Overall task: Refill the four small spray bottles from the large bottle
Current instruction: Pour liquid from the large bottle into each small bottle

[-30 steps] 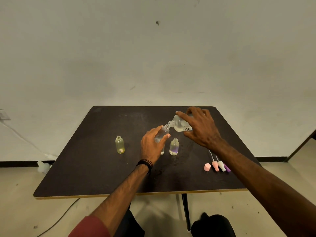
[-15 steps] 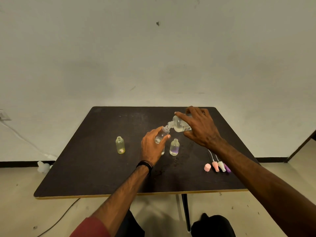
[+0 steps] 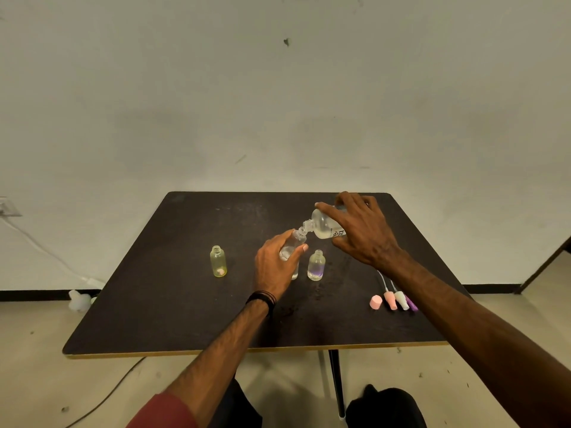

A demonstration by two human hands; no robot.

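While the pour is under way, a yellow-tinted small bottle (image 3: 218, 261) stands uncapped and alone toward the left of the desk (image 3: 173, 304), well apart from the action. Moving right, the left hand (image 3: 276, 267) has its grip wrapped round a clear small bottle (image 3: 292, 244), lifted and tilted so its open neck meets the spout above. Partly hidden behind that hand another clear small bottle (image 3: 294, 272) seems to stand on the desk, though I cannot make it out well. Just beside it stands a purple-tinted small bottle (image 3: 316, 265), also uncapped. Further right, the right hand (image 3: 361, 234) has its grip clamped over the large bottle (image 3: 324, 225), tipped on its side with its mouth touching the neck of the held bottle. Near the front right lie the spray tops (image 3: 394, 299), pink, pale and purple, with their tubes pointing away, next to a loose pink cap (image 3: 375, 301).

My worry is the narrow neck: both bottles are held in the air, so a small wobble of either wrist could shift the spout off the opening and spill liquid over the fingers and desk. Tipping the large bottle too steeply might overfill the little one. The purple-tinted bottle sits close under the right forearm's path and could be knocked over.
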